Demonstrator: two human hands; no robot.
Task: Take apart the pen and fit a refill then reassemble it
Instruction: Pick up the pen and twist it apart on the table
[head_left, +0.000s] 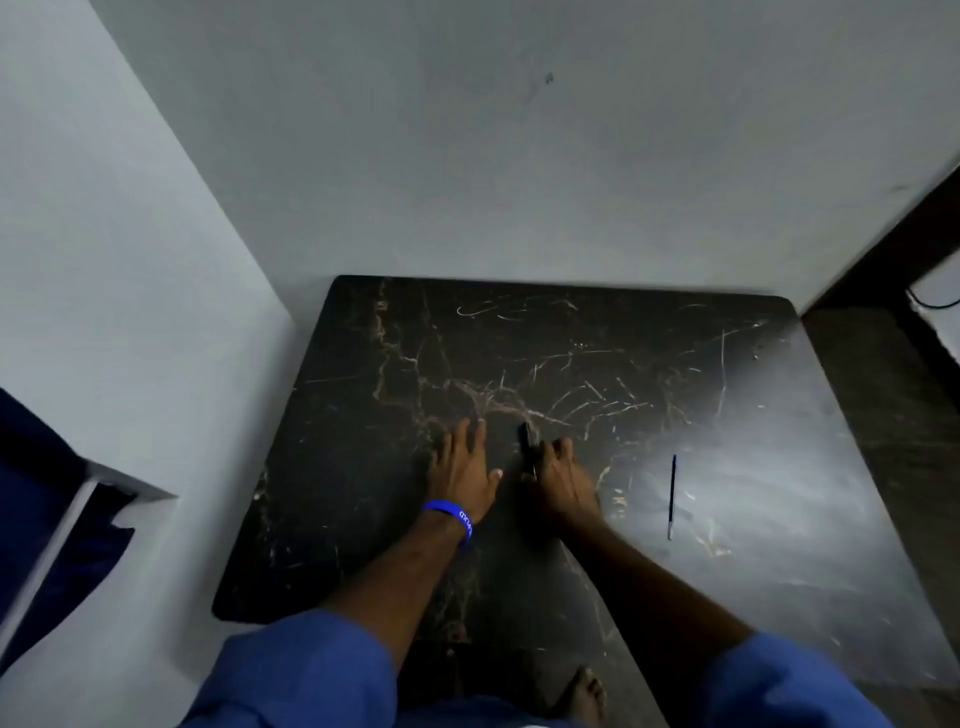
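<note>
A person looks down at a dark marble-patterned table (597, 364) with pale veins and scratches, pushed into the corner of two plain grey walls (467, 156). Both bare forearms reach forward from blue sleeves (311, 670) onto the middle of the table.

The left hand (464, 467) lies palm down on the table surface, fingers stretched out flat and slightly spread, thumb pointing toward the other hand. It holds nothing. A blue wristband (451, 512) with white lettering circles the left wrist.

The right hand (558, 480) sits just beside the left hand, on its right. Its fingers are curled narrowly around a dark pen (526, 447), which points away from the person toward the far wall. The front part of the pen sticks out past the fingers; the rest is hidden inside the grip. The picture is blurred here, so whether the pen is whole or partly apart cannot be told.

A thin blue refill (672, 496) lies flat on the table, to the right of the right hand and apart from it, running roughly front to back, with a pale tip at the end nearer the person.

At the near edge of the table, a bare foot (587, 693) shows on the floor. A dark blue cloth (47, 493) hangs at the far left, off the table.
</note>
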